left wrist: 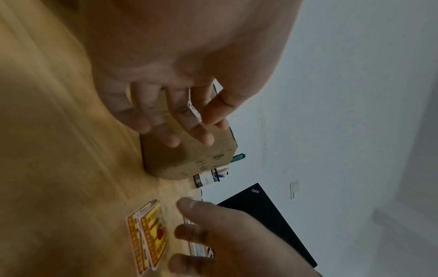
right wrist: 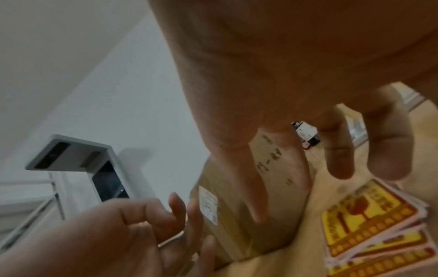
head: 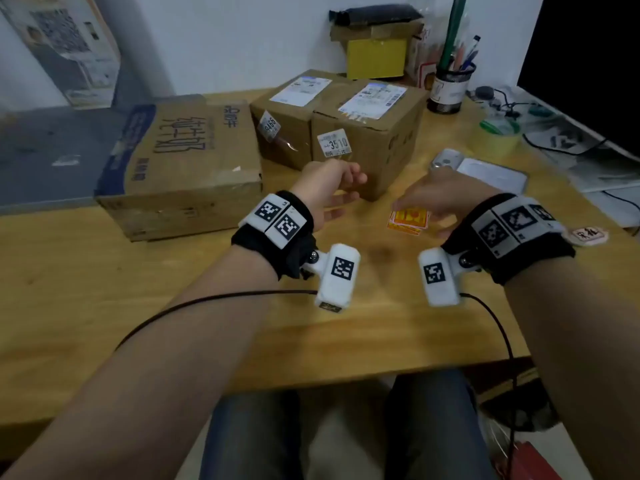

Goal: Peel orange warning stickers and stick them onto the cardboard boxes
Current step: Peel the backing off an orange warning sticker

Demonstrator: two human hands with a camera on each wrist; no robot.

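Observation:
A small stack of orange-and-yellow warning stickers lies flat on the wooden table. My right hand hovers just above it, fingers spread and holding nothing. My left hand is to the left of the stickers, loosely open and empty, in front of the nearest cardboard box. A second box stands beside that one. A large flat box lies at the left.
A silver phone or tablet lies right behind my right hand. A tape roll, a pen holder, cables and a black laptop fill the right side. A yellow box stands against the wall.

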